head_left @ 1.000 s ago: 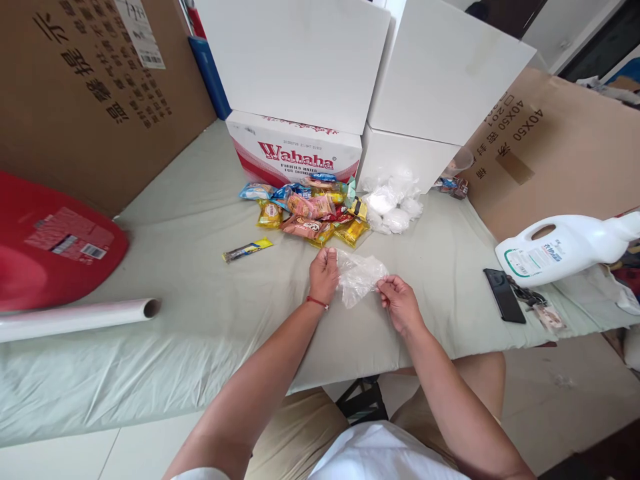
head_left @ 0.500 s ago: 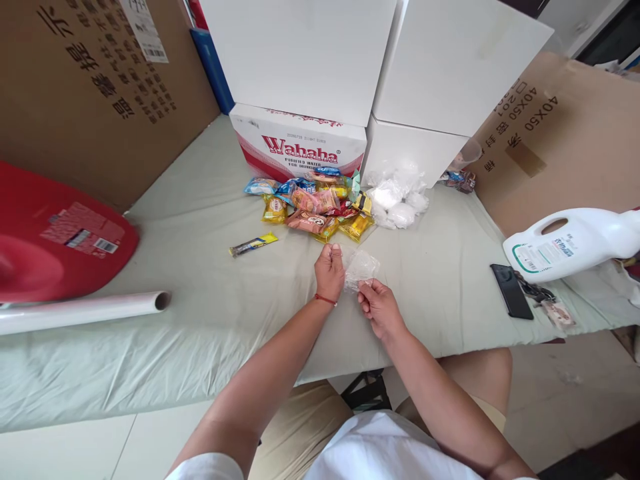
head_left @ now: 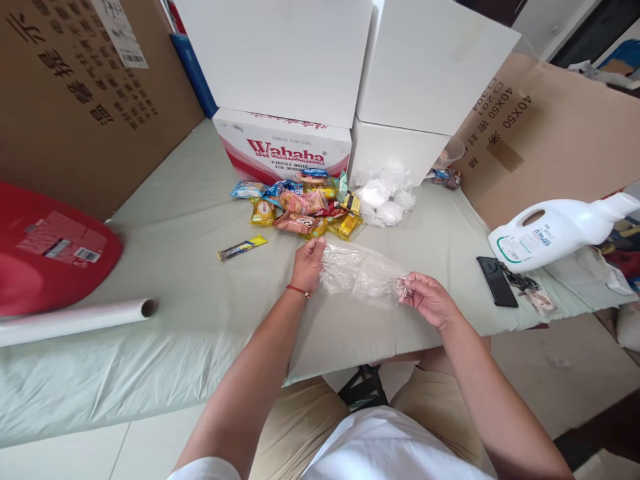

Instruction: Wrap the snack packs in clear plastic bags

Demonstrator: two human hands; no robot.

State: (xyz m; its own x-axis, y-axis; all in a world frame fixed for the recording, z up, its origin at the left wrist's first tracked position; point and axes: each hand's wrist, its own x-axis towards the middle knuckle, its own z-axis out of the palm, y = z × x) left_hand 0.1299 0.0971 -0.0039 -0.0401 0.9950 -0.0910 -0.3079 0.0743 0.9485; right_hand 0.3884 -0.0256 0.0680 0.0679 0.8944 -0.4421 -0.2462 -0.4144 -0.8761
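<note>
A clear plastic bag is stretched sideways between my two hands, above the cloth-covered table. My left hand, with a red string at the wrist, pinches its left end. The right end is gathered in the fingers of my right hand. Just beyond the bag lies a pile of wrapped snacks in blue, yellow, pink and brown packets. A slim yellow and dark snack stick lies apart, left of my left hand. Several white bundles in clear plastic sit right of the pile.
A Wahaha carton and white boxes stand at the back. On the left are a red jug and a white roll. On the right lie a white detergent bottle, a phone and keys.
My hands have moved apart, the right one farther to the right. The crumpled plastic between them is now drawn out wide. The view has shifted slightly.
</note>
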